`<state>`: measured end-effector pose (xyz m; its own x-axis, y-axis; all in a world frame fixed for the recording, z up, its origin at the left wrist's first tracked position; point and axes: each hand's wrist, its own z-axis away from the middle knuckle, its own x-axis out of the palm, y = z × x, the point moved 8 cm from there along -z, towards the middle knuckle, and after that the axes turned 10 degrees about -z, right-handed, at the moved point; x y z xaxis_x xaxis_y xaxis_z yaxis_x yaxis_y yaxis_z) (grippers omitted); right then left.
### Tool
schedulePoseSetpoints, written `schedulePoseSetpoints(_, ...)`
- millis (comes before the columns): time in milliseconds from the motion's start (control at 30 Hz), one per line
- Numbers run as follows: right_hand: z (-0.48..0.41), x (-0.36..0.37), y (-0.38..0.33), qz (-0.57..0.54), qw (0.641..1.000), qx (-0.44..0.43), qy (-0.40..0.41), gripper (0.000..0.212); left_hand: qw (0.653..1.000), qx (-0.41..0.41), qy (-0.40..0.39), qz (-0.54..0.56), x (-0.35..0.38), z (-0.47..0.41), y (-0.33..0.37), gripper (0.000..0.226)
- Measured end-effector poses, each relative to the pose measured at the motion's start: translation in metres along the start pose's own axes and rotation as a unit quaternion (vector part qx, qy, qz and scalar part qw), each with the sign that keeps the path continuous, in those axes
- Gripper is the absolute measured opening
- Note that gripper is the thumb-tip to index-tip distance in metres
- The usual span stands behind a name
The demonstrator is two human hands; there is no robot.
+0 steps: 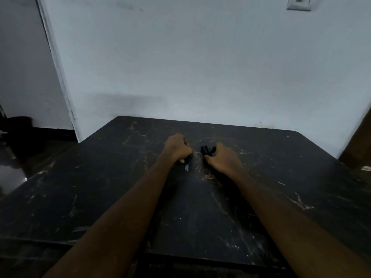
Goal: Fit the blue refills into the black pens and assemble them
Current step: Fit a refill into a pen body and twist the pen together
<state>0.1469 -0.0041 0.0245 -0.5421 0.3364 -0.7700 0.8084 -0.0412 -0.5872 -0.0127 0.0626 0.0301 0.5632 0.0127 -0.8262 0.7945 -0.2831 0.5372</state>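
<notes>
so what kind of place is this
Probably a dimly lit room in a home: a dark marble-patterned table pushed against a plain pale wall, a light switch high on the right, and a door frame on the left.

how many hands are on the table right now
2. The left hand is at the middle of the table, gripping the blue refills. The right hand is just beside it, holding the black pens. Neither hand is hidden.
</notes>
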Motion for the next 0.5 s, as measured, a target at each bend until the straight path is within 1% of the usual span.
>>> schedulePoseSetpoints(100,0.002,0.000,-0.002,-0.006,1.000,0.001,0.006,0.044,1.000,-0.009,0.001,0.007,-0.002,0.006,0.001,0.018)
schedulePoseSetpoints(267,0.006,-0.002,0.000,0.004,1.000,0.004,0.013,0.053,0.999,-0.004,0.035,-0.035,-0.005,0.011,0.000,0.035)
schedulePoseSetpoints(367,0.007,-0.005,0.001,0.005,1.000,0.017,0.019,0.063,0.998,-0.002,0.050,-0.050,-0.005,0.012,-0.002,0.034)
schedulePoseSetpoints(433,0.010,-0.009,-0.001,0.005,0.999,0.012,0.033,0.061,0.997,-0.004,0.064,-0.053,-0.007,0.018,-0.002,0.032)
schedulePoseSetpoints(500,0.013,-0.018,-0.008,-0.008,0.998,-0.016,0.067,0.054,0.995,0.012,0.083,-0.050,-0.010,0.023,0.005,0.030)
